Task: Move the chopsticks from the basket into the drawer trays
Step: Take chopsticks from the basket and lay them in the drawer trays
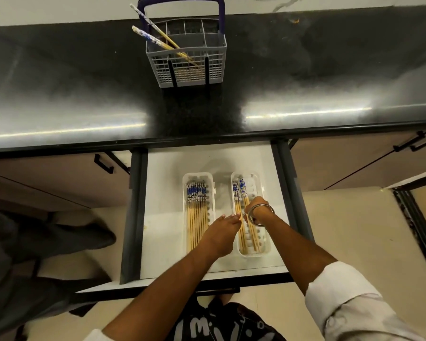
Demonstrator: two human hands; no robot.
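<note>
The worktop [305, 77] is dark, polished stone, glossy with glare streaks. The basket [186, 62] is matt grey plastic mesh. The chopsticks [196, 222] look like pale wood (tops glazed blue and white). The trays [213, 190] are translucent, smooth plastic. A shiny metal bangle [258, 214] circles one wrist.

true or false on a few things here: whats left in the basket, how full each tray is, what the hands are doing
1. Two chopsticks remain in the basket. True.
2. The left tray is empty. False: it holds a full row of chopsticks.
3. The right hand is over the right tray, fingers curled at the chopsticks in it. True.
4. The left hand grips a chopstick. False: its fingers lie straight between the trays, holding nothing.
5. The drawer is closed. False: it is pulled out.
</note>
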